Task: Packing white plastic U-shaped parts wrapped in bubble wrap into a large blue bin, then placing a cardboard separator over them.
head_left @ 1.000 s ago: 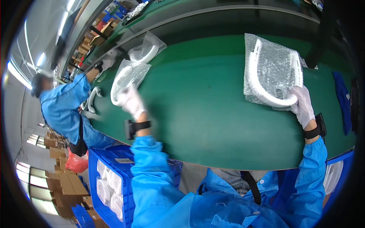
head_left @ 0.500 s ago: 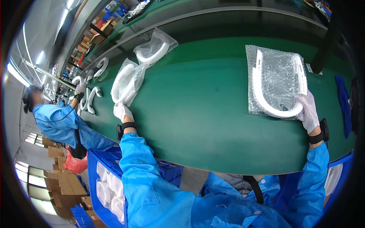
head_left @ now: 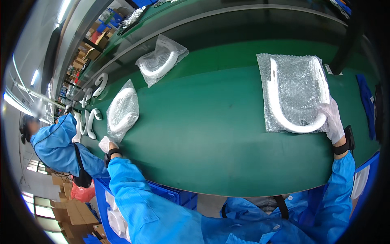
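At the right, my right hand (head_left: 332,121), in a white glove, grips the lower right corner of a bubble-wrap bag (head_left: 295,91) lying flat on the green table. A white U-shaped part (head_left: 274,95) shows through that bag. My left hand (head_left: 107,144), also gloved, is low at the left, beside the bottom end of a second clear bag (head_left: 118,132). Its fingers are too small and folded from view to read. Inside this second bag lies a curved white part (head_left: 122,97). Farther back rests a third bagged curved part (head_left: 161,65), apart from both hands.
Several unbagged curved white parts (head_left: 94,122) lie at the far left, near a co-worker in blue (head_left: 59,140). A blue cloth (head_left: 366,103) lies at the right edge. Blue crates (head_left: 172,194) stand below the table's front edge. A dark post (head_left: 349,49) rises at the back right.
My left hand has moved left and toward me. The second bag has shifted left and now lies apart from the third. My right hand keeps its grip on the bubble-wrap bag.
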The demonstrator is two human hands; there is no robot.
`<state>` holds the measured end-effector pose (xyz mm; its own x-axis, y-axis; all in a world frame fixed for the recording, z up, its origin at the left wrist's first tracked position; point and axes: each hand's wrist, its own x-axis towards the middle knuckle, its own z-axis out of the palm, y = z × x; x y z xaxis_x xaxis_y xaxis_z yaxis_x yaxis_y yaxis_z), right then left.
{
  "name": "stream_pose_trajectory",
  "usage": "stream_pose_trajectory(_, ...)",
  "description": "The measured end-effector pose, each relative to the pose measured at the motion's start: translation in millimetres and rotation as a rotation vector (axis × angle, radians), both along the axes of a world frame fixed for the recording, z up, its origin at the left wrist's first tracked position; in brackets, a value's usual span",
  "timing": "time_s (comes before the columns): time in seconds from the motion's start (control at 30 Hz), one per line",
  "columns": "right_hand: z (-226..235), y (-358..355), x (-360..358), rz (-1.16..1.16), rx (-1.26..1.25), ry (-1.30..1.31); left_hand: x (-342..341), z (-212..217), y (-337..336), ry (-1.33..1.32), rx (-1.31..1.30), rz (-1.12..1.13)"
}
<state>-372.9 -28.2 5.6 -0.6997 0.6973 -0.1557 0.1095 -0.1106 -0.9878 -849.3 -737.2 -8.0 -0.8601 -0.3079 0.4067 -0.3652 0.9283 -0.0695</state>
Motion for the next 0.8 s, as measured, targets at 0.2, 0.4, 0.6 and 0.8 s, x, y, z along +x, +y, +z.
stream_pose_trajectory(0.2,-1.9,4.5,2.6,0.019,0.028,-0.014,-38.9,10.5,8.4,-0.035,0.758,-0.217)
stream_pose_trajectory(0.4,11.0,-8.9,-3.2,-0.024,0.025,0.037,-49.7,8.6,16.9,-0.301,0.226,-0.413)
stream_pose_trajectory(0.6,21.6,-15.5,-5.2,0.048,-0.012,0.115,26.3,59.5,106.1,-0.220,0.419,-0.365)
stream_pose_trajectory(0.8,38.4,-26.9,3.2,0.112,-0.062,0.072,119.3,131.9,174.5,0.305,0.515,-0.804)
